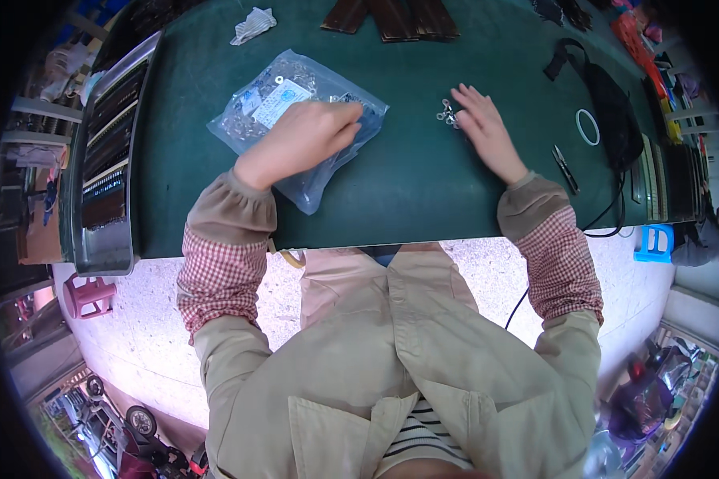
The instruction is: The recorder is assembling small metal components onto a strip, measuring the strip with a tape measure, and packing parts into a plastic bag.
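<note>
A clear plastic bag (248,120) of small shiny metal pieces, with a white-and-blue label (283,102) showing through, lies on the green table (407,191). My left hand (303,137) is closed above the bag's middle. Its curled fingers hide whatever may be pinched in them. To the right, a small cluster of silvery metal pieces (446,114) lies on the tabletop. My right hand (487,132) is beside this cluster with its fingers stretched out, the thumb side nearest the pieces.
A metal tray (133,231) of dark strips stands at the left edge. Brown strips (391,19) and a crumpled striped scrap (253,26) lie at the back. On the right are a black pouch (611,112), a white ring (587,127) and a pointed tool (566,169).
</note>
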Tool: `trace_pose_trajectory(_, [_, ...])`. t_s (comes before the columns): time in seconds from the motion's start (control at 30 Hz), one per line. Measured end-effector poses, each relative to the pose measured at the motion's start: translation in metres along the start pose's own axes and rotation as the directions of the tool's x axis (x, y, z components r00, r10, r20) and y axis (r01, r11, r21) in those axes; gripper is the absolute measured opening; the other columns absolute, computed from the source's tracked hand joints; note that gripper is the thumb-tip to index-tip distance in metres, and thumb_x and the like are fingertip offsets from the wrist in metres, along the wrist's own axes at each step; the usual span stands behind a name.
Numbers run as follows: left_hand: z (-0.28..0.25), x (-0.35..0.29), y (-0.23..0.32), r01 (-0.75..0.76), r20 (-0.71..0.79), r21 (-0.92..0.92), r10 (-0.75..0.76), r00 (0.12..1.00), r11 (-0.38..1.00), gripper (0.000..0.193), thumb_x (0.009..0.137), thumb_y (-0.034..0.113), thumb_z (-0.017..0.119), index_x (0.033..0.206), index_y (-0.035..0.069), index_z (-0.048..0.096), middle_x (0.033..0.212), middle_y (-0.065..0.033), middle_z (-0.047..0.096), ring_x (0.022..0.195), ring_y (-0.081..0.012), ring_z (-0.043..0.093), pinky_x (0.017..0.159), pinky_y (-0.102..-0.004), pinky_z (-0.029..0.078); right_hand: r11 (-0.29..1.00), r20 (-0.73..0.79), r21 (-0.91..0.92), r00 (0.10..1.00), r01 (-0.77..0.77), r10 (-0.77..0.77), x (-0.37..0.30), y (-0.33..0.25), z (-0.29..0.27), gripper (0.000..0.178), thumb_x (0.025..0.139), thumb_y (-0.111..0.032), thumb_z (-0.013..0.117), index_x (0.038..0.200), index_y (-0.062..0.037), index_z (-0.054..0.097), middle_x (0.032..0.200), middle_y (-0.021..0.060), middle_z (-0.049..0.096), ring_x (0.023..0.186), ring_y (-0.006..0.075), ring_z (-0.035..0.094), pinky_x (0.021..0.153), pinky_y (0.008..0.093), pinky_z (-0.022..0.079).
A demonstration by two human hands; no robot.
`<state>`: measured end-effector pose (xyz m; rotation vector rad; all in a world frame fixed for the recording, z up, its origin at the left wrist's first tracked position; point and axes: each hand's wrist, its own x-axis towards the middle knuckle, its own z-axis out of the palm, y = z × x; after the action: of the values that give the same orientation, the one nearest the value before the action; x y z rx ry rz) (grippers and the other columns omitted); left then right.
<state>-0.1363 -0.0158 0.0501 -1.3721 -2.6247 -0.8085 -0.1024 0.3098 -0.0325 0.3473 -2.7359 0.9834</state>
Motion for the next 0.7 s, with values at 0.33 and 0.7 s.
trace_pose_trajectory(0.33, [0.076,-0.08,0.127,0.058,-0.168,-0.667,-0.226,0.96,0.743,0.007,0.092,0.006,0.064,0.097,0.001,0.062,0.078,-0.0076,0.063,0.067,-0.0201,0.06,0.06,-0.0327,0.047,0.88,-0.221,0.475,0.97,0.021,0.096,0.015,-0.037,0.023,0.042,0.103,-0.023,0.051,0.141,-0.007,0.052,0.152,0.0172,0.042,0.145,0.0303,0.034,0.119,0.0385,0.025])
trace_pose_trajectory(0.7, [0.218,-0.061,0.134,0.392,0.624,-0.607,-0.11,0.774,-0.692,0.035,0.105,0.028,0.044,0.124,0.002,0.06,0.114,-0.0081,0.064,0.103,-0.0179,0.062,0.088,-0.0324,0.051,0.964,0.208,-0.027,0.945,0.263,-0.252,-0.059,-0.067,0.014,0.049,0.096,-0.017,0.059,0.142,-0.0019,0.048,0.152,0.0145,0.042,0.143,0.0341,0.035,0.119,0.0448,0.026])
